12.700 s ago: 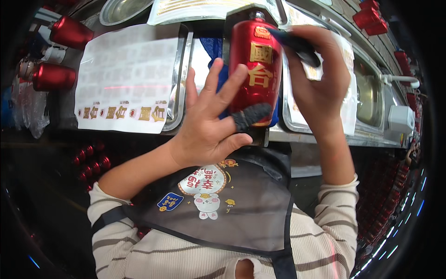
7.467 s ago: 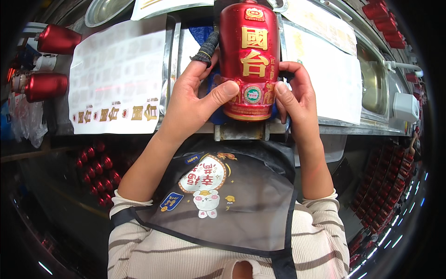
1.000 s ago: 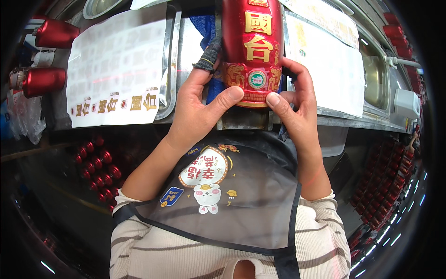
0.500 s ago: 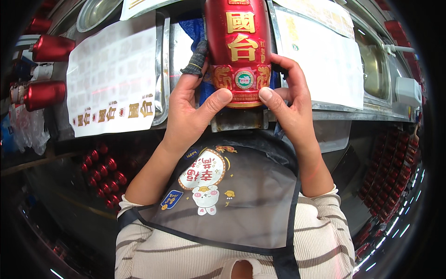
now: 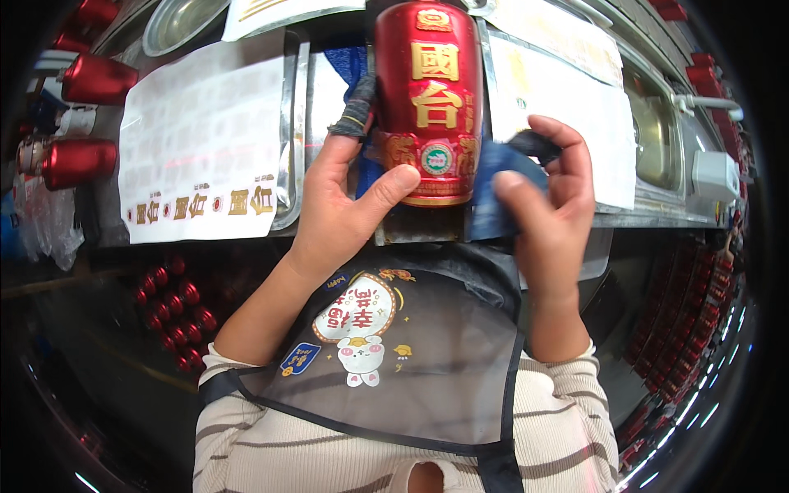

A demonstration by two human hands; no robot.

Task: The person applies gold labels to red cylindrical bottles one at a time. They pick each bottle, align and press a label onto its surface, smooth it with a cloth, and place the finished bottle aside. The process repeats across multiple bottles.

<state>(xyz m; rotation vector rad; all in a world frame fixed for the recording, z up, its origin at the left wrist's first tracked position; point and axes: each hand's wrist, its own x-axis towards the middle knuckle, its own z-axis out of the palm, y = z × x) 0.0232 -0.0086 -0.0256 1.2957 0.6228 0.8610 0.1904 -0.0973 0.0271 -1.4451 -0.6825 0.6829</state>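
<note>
The right hand [image 5: 546,209] has left the glossy red cylindrical bottle [image 5: 427,99] and now pinches a dark blue cloth [image 5: 493,193] against its lower side — wiping, likely — while the left hand [image 5: 345,205] stays clamped on the bottle above the bench's [image 5: 649,218] near edge.

A steel workbench [image 5: 657,215] carries shallow metal trays [image 5: 289,123], white label sheets [image 5: 197,148] and red bottles [image 5: 78,160] lying at its left end.

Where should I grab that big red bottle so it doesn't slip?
Probably around the lower body of the red bottle, coming from its left side, as the left hand does: it is wide and round there, and the right hand with its blue cloth crowds the right.
</note>
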